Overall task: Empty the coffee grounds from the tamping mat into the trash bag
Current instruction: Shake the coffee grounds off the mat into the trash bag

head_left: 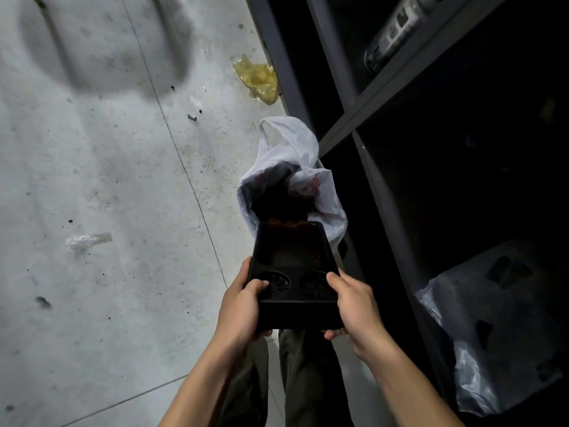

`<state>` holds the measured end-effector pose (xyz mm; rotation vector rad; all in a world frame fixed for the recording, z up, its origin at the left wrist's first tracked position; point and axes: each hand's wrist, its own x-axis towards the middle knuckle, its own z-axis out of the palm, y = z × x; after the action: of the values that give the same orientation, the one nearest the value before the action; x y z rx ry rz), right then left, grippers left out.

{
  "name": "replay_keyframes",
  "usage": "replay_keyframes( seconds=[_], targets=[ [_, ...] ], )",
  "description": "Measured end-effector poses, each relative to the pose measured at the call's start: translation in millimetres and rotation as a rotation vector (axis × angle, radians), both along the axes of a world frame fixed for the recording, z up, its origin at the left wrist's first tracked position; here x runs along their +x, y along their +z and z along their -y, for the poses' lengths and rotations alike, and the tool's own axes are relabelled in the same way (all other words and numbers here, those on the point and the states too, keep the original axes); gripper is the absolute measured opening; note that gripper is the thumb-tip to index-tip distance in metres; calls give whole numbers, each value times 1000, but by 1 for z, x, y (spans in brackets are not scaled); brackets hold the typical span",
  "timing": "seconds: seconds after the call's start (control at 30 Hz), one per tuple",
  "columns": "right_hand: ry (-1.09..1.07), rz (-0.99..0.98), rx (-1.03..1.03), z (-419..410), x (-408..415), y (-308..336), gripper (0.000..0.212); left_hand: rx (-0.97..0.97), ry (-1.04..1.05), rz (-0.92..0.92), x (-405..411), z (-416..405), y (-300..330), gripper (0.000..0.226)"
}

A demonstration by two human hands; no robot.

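I see my left hand (243,306) and right hand (354,306) both grasping the black tamping mat (292,257); coffee grounds (286,224) sit at its far edge, above the open trash bag (289,158).

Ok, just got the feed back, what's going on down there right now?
A person holds the black tamping mat by its near end with the left hand and right hand. The coffee grounds are piled at its far edge, right over the open white trash bag on the floor.
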<state>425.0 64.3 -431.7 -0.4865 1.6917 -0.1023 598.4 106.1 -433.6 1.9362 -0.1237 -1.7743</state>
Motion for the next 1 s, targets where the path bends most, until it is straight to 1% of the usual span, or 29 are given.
replay_keyframes(
  seconds=[0.1,0.23,0.37,0.5,0.57,0.63,0.77,0.83,0.93,1.0],
  targets=[
    [4,-8,32,2,0,3,23,44,-17,-14,-1,3,4,40],
    [23,18,-19,7,0,6,24,29,32,5,1,5,5,45],
    [14,-16,22,9,1,5,25,79,10,-15,0,13,6,39],
    [3,-8,-25,10,0,1,25,41,60,17,-1,11,1,41],
    [-12,-50,29,10,0,-1,25,84,37,4,-3,10,1,38],
    [-3,-42,59,14,2,-3,24,91,53,-23,-3,13,0,40],
    [6,-39,43,9,-2,-1,25,70,28,-14,-2,10,2,41],
    [24,-17,11,12,-3,0,25,51,49,-16,-2,10,1,41],
    [23,-40,41,15,-3,3,26,94,24,-14,-2,13,2,39],
    [39,-23,18,15,-3,5,27,75,36,-25,-2,12,2,39]
  ],
)
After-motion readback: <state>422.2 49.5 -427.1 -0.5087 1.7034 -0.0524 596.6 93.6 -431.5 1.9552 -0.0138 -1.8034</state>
